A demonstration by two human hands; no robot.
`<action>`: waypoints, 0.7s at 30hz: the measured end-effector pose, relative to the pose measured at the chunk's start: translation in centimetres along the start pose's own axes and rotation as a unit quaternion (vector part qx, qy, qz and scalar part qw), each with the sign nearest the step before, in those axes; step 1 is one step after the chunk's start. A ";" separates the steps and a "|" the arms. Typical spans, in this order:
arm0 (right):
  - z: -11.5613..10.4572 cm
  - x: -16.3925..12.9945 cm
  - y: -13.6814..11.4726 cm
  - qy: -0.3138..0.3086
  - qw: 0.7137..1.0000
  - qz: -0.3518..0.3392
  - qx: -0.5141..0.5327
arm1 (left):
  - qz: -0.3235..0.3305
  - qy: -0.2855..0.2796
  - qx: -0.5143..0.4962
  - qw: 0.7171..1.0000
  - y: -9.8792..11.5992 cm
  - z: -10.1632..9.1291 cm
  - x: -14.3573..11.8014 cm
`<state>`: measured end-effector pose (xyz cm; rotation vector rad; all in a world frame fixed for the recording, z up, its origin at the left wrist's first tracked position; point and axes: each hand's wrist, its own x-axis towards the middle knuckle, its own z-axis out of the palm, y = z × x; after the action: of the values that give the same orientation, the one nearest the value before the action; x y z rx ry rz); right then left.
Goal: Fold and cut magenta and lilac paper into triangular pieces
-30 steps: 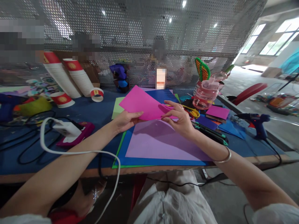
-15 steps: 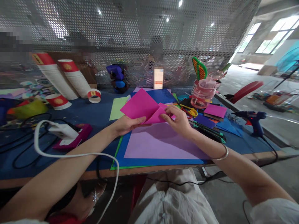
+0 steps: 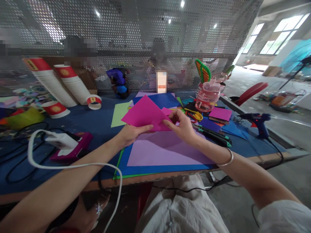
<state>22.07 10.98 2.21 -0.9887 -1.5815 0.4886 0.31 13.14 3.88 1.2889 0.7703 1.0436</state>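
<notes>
Above the lilac sheet (image 3: 167,150), left hand (image 3: 131,133) and right hand (image 3: 182,127) pinch the light, floppy, easily creased magenta paper (image 3: 143,114) at its near edge.

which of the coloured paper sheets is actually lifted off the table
The magenta sheet, pinched between the left hand and right hand; the lilac sheet and light green sheet lie flat.

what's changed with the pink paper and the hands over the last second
The magenta sheet, flat a second ago, now has its right corner folded over toward the middle by the right hand. The left hand still pinches its lower edge. The lilac sheet and scissors on the table have not moved.
</notes>
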 end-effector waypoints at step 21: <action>0.2 0.1 -0.2 -0.064 0.996 0.062 0.008 | -0.037 0.044 -0.046 0.997 -0.1 0.5 -0.1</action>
<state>21.83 10.99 2.34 -1.0643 -1.6337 0.6616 0.80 12.88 3.81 1.1342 0.8205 1.0688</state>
